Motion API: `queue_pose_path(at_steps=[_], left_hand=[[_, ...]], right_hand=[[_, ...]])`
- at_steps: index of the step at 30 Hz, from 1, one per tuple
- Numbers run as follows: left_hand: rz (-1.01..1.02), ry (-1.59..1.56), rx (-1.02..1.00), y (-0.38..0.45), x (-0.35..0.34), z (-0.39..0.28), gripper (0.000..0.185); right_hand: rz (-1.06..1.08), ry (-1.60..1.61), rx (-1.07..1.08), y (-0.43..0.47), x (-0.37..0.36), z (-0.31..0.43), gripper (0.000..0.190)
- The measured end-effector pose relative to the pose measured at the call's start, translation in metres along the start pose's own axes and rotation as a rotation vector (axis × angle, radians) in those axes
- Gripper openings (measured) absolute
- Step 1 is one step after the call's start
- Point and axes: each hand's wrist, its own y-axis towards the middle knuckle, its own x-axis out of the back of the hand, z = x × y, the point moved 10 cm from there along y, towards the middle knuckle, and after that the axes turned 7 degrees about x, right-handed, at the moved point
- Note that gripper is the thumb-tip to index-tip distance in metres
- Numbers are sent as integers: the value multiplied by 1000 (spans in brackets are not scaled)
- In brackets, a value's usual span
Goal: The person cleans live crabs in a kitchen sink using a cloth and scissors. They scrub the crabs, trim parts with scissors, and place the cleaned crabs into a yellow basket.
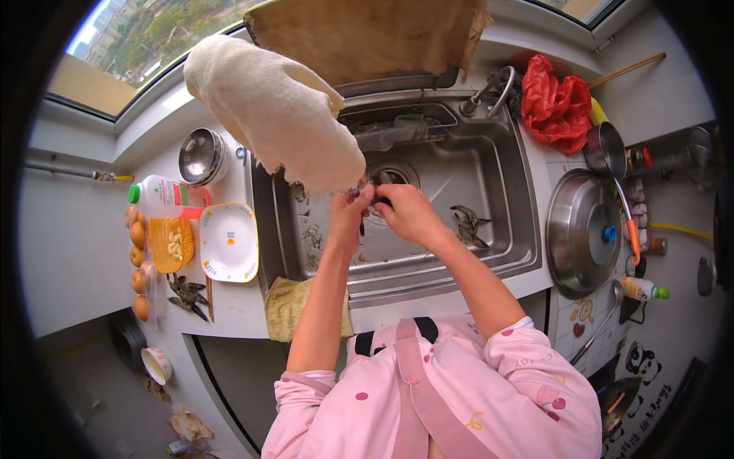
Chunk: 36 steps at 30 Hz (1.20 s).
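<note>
Over the stainless steel sink (430, 229), my left hand (348, 215) and my right hand (404, 212) meet fingertip to fingertip on a small dark shrimp (376, 201), partly hidden by my fingers. Several grey shrimp (470, 225) lie in the right part of the basin. Bits of shell and legs (312, 238) are scattered on its left side. Just above my left hand, a beige cloth (275, 109) hangs into view and covers the sink's upper left corner. More dark shrimp (188, 295) lie on the left counter, beside chopsticks.
Left of the sink are a square plate (229, 242), a yellow basket (157, 246) with garlic, eggs (137, 235), a bottle and metal bowls (200, 156). A faucet (487, 94), red plastic bag (553, 106) and large lid (582, 232) stand right. A yellow towel (287, 310) hangs over the front edge.
</note>
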Motion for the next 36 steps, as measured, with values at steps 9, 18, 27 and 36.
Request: queue_pose_path(at_steps=[9, 18, 27, 36], left_hand=[[-255, -263, 40, 4, 32, -18, 8], [56, -391, -8, 12, -5, 11, 37], [-207, -59, -94, -49, 70, -28, 25], [-705, 380, -287, -148, 190, -49, 19]], right_hand=[[73, 170, 2, 11, -31, -3, 12], [-90, 1473, -463, 6, -84, -65, 19], [27, 1458, -549, 19, -123, -95, 16], [-48, 360, -578, -40, -92, -266, 27]])
